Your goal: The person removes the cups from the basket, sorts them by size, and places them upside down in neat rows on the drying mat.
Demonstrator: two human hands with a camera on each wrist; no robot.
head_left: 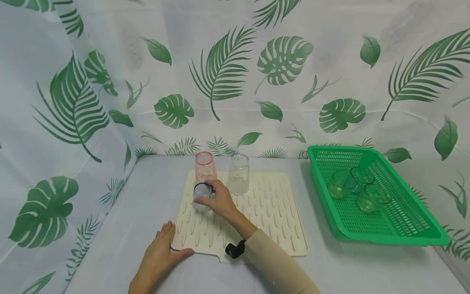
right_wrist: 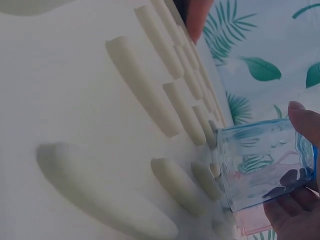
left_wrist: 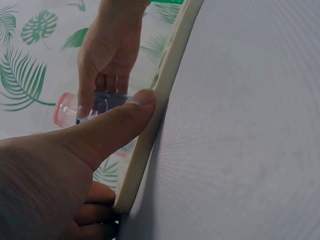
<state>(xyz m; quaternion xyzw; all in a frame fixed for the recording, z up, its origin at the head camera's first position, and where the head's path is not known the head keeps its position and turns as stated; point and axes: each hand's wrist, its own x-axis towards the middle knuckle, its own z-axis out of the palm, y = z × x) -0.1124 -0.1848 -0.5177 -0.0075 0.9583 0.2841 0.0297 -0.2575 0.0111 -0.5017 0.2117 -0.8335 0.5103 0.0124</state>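
Observation:
My right hand (head_left: 220, 200) holds a small clear glass with a blue rim (head_left: 200, 205) by its upper part, thumb on the near side and fingers behind. The glass stands upright, its base at the ridged cream drying mat (head_left: 264, 216); the right wrist view shows the blue-tinted glass (right_wrist: 262, 165) side-on. Just behind it is a taller pink-rimmed glass (head_left: 205, 165), with a tall clear glass (head_left: 239, 175) to the right. My left hand (head_left: 156, 255) rests at the mat's near left corner, thumb (left_wrist: 120, 120) along the near edge and fingers spread by the left side.
At the right stands a green perforated basket (head_left: 389, 241) with several small glasses (head_left: 367, 198) inside. A dark object (head_left: 235, 249) sits by the right wrist, over the mat's near edge. Leaf-printed white cloth (head_left: 235, 73) hangs behind and at the left of the pale table (head_left: 139, 196).

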